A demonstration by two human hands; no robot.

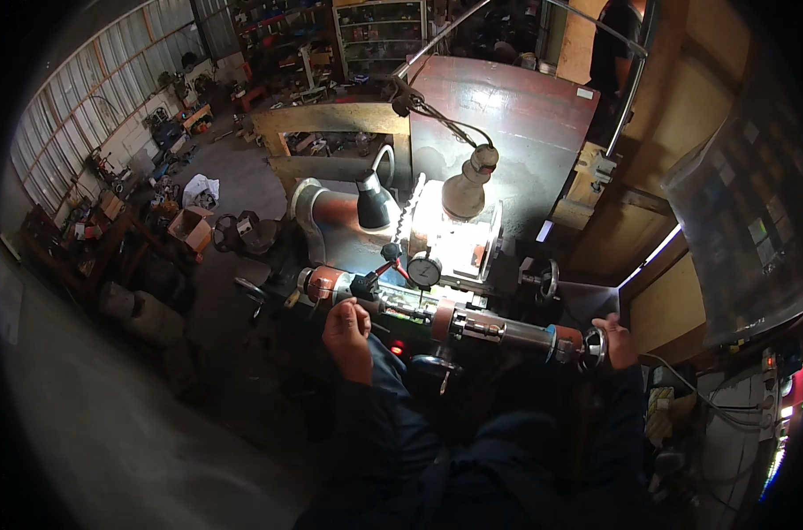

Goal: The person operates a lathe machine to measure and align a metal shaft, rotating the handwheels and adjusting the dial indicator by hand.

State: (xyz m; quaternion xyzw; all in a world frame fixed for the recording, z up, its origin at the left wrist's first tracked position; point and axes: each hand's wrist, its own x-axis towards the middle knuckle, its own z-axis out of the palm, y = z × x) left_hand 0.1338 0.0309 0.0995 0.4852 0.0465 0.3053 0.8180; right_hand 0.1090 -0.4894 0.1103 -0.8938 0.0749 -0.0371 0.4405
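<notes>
My right hand grips the rim of a metal handwheel at the right end of a long machine bench. My left hand is raised beside the bench's left part, its fingers pinched together; whatever may be between them is too small to make out. Just beyond it sits a black block-shaped stand base, with a red-and-black jointed arm rising from it. A round dial indicator hangs at the middle, above the bar-like parts between the two end stocks.
A black lamp and a hanging lamp light the machine brightly. A crank handwheel juts out toward me, and another handwheel stands behind at right. A cardboard box and clutter lie on the floor at left.
</notes>
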